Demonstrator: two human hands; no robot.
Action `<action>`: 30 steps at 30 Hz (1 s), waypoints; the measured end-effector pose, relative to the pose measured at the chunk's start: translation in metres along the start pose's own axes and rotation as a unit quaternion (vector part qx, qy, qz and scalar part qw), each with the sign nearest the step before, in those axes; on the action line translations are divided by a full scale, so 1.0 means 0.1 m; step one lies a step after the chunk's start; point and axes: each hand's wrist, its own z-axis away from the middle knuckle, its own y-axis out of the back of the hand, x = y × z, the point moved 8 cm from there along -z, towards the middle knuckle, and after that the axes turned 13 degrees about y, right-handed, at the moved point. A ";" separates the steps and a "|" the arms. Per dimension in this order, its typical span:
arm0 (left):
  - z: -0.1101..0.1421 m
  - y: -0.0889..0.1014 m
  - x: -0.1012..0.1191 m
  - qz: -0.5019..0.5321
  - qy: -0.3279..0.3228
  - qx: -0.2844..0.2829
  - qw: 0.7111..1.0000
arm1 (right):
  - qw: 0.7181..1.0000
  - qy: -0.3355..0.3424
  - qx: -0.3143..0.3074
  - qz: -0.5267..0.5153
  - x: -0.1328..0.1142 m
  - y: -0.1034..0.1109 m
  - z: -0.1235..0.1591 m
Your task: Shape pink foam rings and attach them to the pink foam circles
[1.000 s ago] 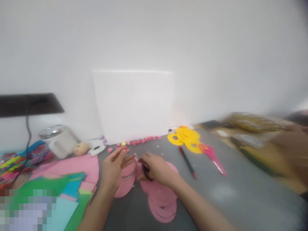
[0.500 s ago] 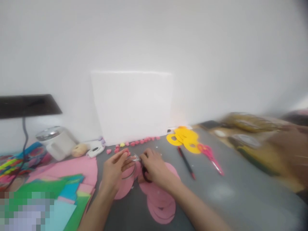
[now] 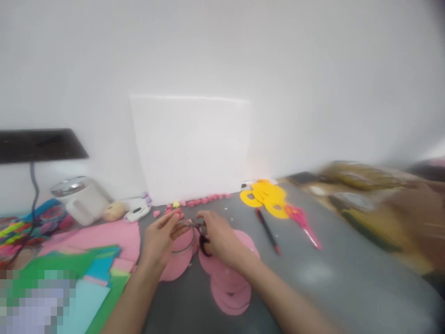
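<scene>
My left hand (image 3: 160,239) is closed, its fingertips pinching a small pink piece (image 3: 178,212) whose exact kind I cannot make out. My right hand (image 3: 218,235) grips a pair of scissors (image 3: 206,247) by its dark handles. The blades point left, close to the left fingertips and the pink piece. Below the hands lie pink paper discs (image 3: 177,269), with a thin grey ring (image 3: 192,245) over them. More pink paper cutouts (image 3: 230,300) overlap under and in front of my right wrist.
Small pink heart-like pieces (image 3: 203,201) line the foot of a white board (image 3: 194,148). Yellow paper rings (image 3: 274,192), a black pen (image 3: 267,231) and pink scissors (image 3: 304,225) lie right. Coloured sheets (image 3: 62,266), a white glue-gun-like device (image 3: 138,211) and a white mug-like container (image 3: 85,204) are left.
The scissors have turned so that their blades lie more level, pointing left toward the pinched piece. My right hand has rotated slightly. The whole view has shifted a little.
</scene>
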 end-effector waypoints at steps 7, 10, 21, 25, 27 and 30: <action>-0.03 0.01 0.01 0.004 -0.009 -0.017 1.000 | 0.999 0.021 0.010 -0.029 -0.06 0.02 0.00; -0.05 0.04 0.01 -0.001 -0.010 -0.006 1.000 | 0.999 0.022 0.014 -0.034 -0.05 0.01 0.01; -0.10 0.08 -0.03 -0.010 0.026 -0.007 1.000 | 0.998 0.044 -0.022 -0.025 -0.01 -0.02 0.03; -0.12 0.09 -0.02 -0.005 0.042 -0.004 0.999 | 0.997 0.043 -0.039 -0.050 -0.03 0.01 0.04; -0.12 0.09 0.01 -0.006 0.036 -0.004 0.999 | 0.997 0.037 -0.029 -0.069 0.01 0.05 0.04; -0.09 0.10 0.04 -0.013 0.013 0.002 1.000 | 0.996 -0.037 0.016 -0.085 0.29 0.18 0.07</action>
